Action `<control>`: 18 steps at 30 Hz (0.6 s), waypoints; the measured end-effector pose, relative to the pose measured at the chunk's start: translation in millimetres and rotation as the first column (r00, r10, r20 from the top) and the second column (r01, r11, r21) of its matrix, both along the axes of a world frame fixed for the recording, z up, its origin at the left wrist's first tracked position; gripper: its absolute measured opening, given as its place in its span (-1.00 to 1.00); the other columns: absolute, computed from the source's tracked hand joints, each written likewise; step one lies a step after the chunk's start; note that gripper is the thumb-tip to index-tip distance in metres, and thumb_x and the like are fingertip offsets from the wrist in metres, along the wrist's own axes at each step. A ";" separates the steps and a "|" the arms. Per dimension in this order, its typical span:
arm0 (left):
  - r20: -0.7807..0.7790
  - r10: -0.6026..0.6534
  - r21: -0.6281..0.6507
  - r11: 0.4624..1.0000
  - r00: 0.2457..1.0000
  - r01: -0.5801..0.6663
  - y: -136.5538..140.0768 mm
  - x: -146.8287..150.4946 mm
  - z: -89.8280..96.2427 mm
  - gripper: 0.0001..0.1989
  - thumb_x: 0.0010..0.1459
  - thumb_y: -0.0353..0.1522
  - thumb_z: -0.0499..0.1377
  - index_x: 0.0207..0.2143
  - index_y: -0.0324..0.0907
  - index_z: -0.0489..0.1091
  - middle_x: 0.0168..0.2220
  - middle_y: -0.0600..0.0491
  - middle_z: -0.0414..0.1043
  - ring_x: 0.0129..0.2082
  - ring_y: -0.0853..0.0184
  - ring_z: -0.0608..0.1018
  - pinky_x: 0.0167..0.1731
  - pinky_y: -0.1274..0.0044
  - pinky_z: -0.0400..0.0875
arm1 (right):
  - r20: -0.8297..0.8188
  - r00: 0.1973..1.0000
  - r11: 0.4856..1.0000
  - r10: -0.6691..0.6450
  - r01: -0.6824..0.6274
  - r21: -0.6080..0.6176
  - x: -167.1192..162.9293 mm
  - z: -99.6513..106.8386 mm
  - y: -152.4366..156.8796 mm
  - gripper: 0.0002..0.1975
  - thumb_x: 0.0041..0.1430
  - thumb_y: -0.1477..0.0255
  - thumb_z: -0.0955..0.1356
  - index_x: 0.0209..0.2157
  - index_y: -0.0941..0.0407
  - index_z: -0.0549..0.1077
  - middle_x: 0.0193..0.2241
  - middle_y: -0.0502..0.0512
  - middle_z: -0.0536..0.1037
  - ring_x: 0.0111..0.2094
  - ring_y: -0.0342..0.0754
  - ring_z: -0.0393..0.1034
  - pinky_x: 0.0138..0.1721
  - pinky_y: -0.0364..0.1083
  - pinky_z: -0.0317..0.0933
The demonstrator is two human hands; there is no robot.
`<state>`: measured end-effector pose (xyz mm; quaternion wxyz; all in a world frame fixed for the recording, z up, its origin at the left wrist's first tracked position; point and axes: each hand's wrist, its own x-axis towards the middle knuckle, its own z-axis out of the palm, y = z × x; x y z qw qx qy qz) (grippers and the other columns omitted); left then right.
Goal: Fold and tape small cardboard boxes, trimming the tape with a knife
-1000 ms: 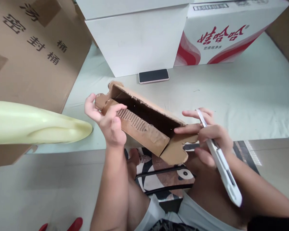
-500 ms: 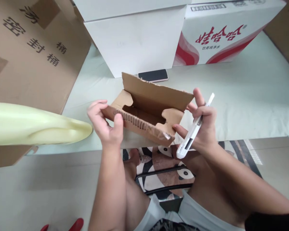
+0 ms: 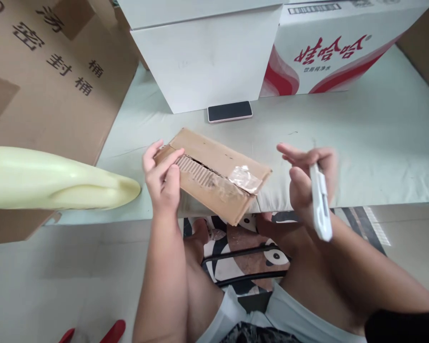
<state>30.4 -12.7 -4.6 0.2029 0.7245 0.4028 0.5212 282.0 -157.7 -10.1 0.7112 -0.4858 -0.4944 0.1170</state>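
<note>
The small cardboard box [image 3: 218, 195] is held tilted over the near edge of the pale green surface [image 3: 361, 152], its lid folded nearly flush, with a thin dark gap at the seam and clear tape [image 3: 245, 177] at the right end. The left hand [image 3: 162, 181] grips its left end; the right hand [image 3: 303, 183], apart from it to the right, grasps a white utility knife [image 3: 321, 205], blade too blurred to judge. The step looks like handling the box with lid down; working that seam would call for a steady left grip and care with the blade. On the far side lies a phone [image 3: 230, 111], before a white box [image 3: 207, 66]
</note>
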 end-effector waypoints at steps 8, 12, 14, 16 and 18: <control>0.136 0.168 -0.181 0.973 0.976 -0.142 6.3 -6.8 4.5 -0.69 0.31 -0.28 0.10 -0.11 -0.08 0.65 0.11 -0.06 0.45 0.20 0.13 0.47 0.32 0.28 0.30 | -0.168 0.901 0.882 0.400 -0.428 -0.198 -10.8 -0.3 1.4 -0.61 0.26 0.14 0.44 -0.15 -0.04 0.17 -0.03 0.11 0.64 0.20 0.09 0.46 0.19 0.27 0.34; 0.143 0.168 -0.271 0.954 0.975 -0.125 1.0 4.8 9.6 -0.55 0.36 -0.21 -0.02 -0.20 -0.10 0.67 0.07 -0.06 0.49 0.13 0.15 0.53 0.24 0.31 0.35 | -0.094 0.914 0.915 0.396 -0.401 -0.046 -21.3 15.6 -7.3 -0.60 0.25 0.12 0.42 -0.15 -0.08 0.13 0.17 0.11 0.56 0.28 0.13 0.39 0.17 0.32 0.34; 0.165 0.185 -0.286 0.949 0.969 -0.132 1.6 8.3 11.0 -0.54 0.34 -0.19 -0.03 -0.24 -0.10 0.67 0.05 -0.04 0.50 0.13 0.18 0.52 0.20 0.37 0.37 | -0.062 0.940 0.940 0.336 -0.339 -0.043 -18.5 11.4 -7.8 -0.60 0.23 0.12 0.43 -0.17 -0.07 0.13 0.19 0.11 0.54 0.30 0.13 0.37 0.18 0.32 0.35; 0.231 0.234 -0.362 0.922 0.944 -0.139 5.4 7.6 11.5 -0.60 0.27 -0.19 0.01 -0.26 -0.11 0.64 0.01 -0.03 0.52 0.09 0.19 0.53 0.07 0.42 0.45 | -0.079 0.952 0.949 0.297 -0.303 -0.082 -12.2 0.6 -5.6 -0.60 0.23 0.14 0.44 -0.17 -0.07 0.15 0.20 0.14 0.53 0.30 0.13 0.37 0.23 0.33 0.30; 0.326 0.339 -0.510 0.849 0.883 -0.138 11.0 3.5 10.7 -0.66 0.19 -0.17 0.06 -0.28 -0.12 0.58 -0.10 -0.03 0.54 -0.06 0.19 0.55 -0.22 0.46 0.50 | -0.136 0.948 0.935 0.289 -0.310 -0.173 -6.2 -10.3 -2.8 -0.60 0.22 0.17 0.45 -0.14 -0.06 0.16 0.22 0.17 0.52 0.30 0.14 0.38 0.28 0.36 0.23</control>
